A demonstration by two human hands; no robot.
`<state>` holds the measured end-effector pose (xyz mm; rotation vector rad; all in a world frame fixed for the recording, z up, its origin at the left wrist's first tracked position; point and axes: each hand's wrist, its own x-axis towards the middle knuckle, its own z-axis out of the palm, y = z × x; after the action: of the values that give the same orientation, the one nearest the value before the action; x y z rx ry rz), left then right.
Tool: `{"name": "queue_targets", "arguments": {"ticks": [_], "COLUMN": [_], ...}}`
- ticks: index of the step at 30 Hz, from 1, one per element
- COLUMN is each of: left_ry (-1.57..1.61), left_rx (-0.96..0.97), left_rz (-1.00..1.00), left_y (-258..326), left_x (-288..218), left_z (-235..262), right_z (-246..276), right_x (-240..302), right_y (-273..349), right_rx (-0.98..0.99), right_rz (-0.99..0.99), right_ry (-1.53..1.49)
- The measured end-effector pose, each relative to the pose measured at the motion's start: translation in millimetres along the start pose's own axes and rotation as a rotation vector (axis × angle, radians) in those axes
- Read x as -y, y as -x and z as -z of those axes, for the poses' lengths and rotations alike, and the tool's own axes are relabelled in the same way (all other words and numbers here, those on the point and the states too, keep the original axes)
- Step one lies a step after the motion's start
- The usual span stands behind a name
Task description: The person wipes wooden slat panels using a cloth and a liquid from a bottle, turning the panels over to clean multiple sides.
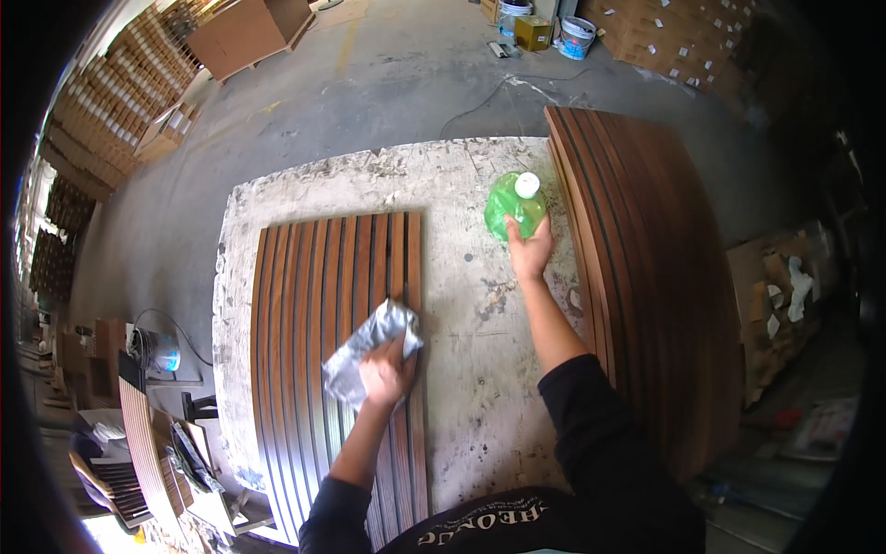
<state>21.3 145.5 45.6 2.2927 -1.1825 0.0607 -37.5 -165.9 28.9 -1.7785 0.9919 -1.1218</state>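
A slatted brown wood panel (318,277) with dark grooves lies on the left part of the worktable (461,369). My left hand (386,371) is closed on a silvery-grey cloth (355,365), pressed against the panel near its right edge; the hand looks slightly blurred. Farther off and to the right, my right hand (529,247) grips a green see-through plastic bottle (503,205) with a white cap (527,185). The bottle is above or on the table's far part; I cannot tell whether its base touches.
Along the table's right side lies a stack of similar slatted panels (637,249). Beyond the table, buckets (577,39) and a yellow can (533,33) stand on the concrete floor (397,88). Cartons (683,37) rise at the far right, and another bucket (159,351) sits at the left.
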Motion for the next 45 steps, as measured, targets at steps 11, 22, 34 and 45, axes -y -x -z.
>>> {"name": "queue_targets", "arguments": {"ticks": [11,22,34,45], "left_ry": [-0.223,-0.216,-0.164,-0.076], "left_rx": [0.083,-0.004,0.155,-0.023], "left_rz": [0.017,-0.004,-0.019,-0.113], "left_y": [-133,-144,36,-54], "left_x": [34,33,-16,5], "left_z": [-56,-54,8,-30], "right_z": [-18,-23,-26,-108], "right_x": [-17,-15,-6,11], "right_y": [20,22,58,7], "right_rx": [-0.104,-0.114,-0.427,0.631], "right_rz": [0.003,-0.026,0.035,0.46], "right_ry": [0.232,0.211,0.021,0.689]}}
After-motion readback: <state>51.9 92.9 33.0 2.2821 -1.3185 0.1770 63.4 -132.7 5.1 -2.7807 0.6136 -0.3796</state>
